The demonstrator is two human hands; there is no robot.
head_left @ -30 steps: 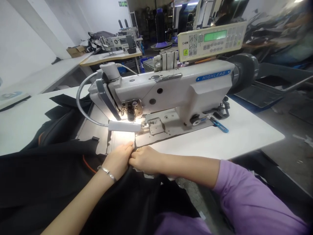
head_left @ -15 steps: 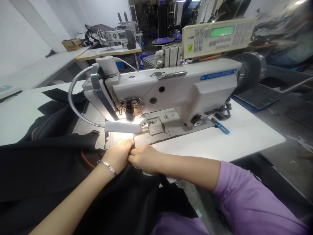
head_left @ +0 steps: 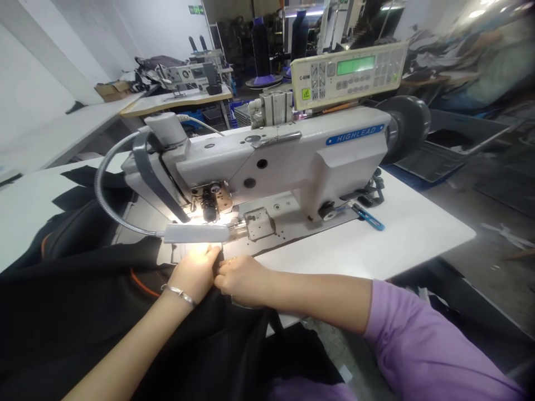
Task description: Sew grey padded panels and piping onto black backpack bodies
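Black fabric with orange piping spreads over the left of the table and down toward my lap. At the front of the sewing machine, my left hand pinches the fabric's edge, just under the lit lamp bar. Close beside it, my right hand has its fingers curled round the same edge. A narrow dark strip of the cloth shows between the two hands. The lamp bar hides the needle area.
A blue cutter lies on the white tabletop right of the machine. The control panel sits on top, with black thread cones behind. A second sewing machine stands at the back left. Grey bins are at the right.
The view has shifted, so the machine appears a little further left and lower. Both hands still hold the fabric edge, with slightly more dark cloth showing between them.
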